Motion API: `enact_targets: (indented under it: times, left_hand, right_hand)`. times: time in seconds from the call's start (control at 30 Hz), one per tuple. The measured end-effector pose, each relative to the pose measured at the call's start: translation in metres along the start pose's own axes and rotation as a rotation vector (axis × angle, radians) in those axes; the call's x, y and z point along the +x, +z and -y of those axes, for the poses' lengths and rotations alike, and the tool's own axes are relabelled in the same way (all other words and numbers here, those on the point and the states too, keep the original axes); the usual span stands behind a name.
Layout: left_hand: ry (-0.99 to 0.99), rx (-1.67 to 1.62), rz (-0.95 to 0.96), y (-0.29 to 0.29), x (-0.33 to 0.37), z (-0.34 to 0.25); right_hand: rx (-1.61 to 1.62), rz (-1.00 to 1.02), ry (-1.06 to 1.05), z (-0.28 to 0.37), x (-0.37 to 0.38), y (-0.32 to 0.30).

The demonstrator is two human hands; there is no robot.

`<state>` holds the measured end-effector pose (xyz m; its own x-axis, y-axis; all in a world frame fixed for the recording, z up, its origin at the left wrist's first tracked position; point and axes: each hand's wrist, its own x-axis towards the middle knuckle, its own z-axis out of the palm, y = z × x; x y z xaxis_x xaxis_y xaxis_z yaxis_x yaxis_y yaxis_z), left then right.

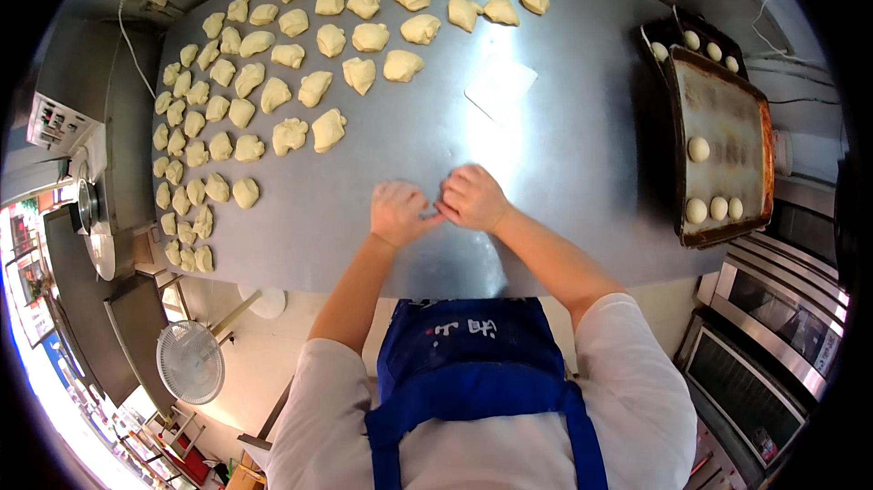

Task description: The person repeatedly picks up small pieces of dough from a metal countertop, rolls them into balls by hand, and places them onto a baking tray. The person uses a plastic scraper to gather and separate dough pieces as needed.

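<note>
My left hand (401, 212) and my right hand (472, 198) are close together, low over the steel table in front of my apron. Their fingers curl inward, and the thumbs almost meet. The left hand is slightly blurred. Whatever lies under either palm is hidden. Ahead and to the left, many pale dough pieces (328, 129) lie in loose rows on the steel table (564, 163). Beyond my right hand rests a flat, whitish rectangular sheet or scraper (502, 90), washed out by glare.
At the table's right end, a browned baking tray (727, 117) holds several round dough balls (698, 149). Another dark tray (714, 31) with balls sits behind it. Ovens (782, 299) stand at the lower right, and a fan (190, 362) at the lower left.
</note>
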<state>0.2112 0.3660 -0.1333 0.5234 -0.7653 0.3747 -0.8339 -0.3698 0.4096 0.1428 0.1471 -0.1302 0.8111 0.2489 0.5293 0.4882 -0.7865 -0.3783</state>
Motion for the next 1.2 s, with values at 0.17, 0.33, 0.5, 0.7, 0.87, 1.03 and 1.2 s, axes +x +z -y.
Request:
enact_targets:
  times: [0.17, 0.33, 0.5, 0.7, 0.87, 1.03, 1.2]
  left_hand:
    - [-0.126, -0.029, -0.166, -0.016, 0.012, 0.054]
    - [-0.186, -0.186, -0.295, -0.008, -0.040, 0.015]
    - [-0.087, -0.022, -0.048, -0.003, 0.028, 0.040]
    - [-0.291, -0.062, -0.266, -0.030, 0.011, 0.050]
    - [-0.158, -0.217, -0.075, -0.010, -0.020, 0.021]
    - [-0.172, -0.025, -0.132, -0.018, 0.030, 0.071]
    - [-0.419, -0.020, -0.164, -0.028, -0.010, 0.042]
  right_hand:
    - [-0.017, 0.086, -0.023, -0.082, 0.013, -0.043]
    - [0.167, -0.032, 0.030, -0.030, -0.019, -0.032]
    - [-0.034, 0.046, -0.203, -0.052, 0.033, 0.005]
    - [-0.038, 0.037, 0.161, -0.075, 0.012, -0.037]
    - [0.190, 0.022, -0.112, -0.033, 0.003, 0.005]
    - [-0.028, 0.188, -0.278, -0.088, 0.066, 0.008]
    - [0.067, 0.090, 0.212, -0.066, 0.035, -0.016]
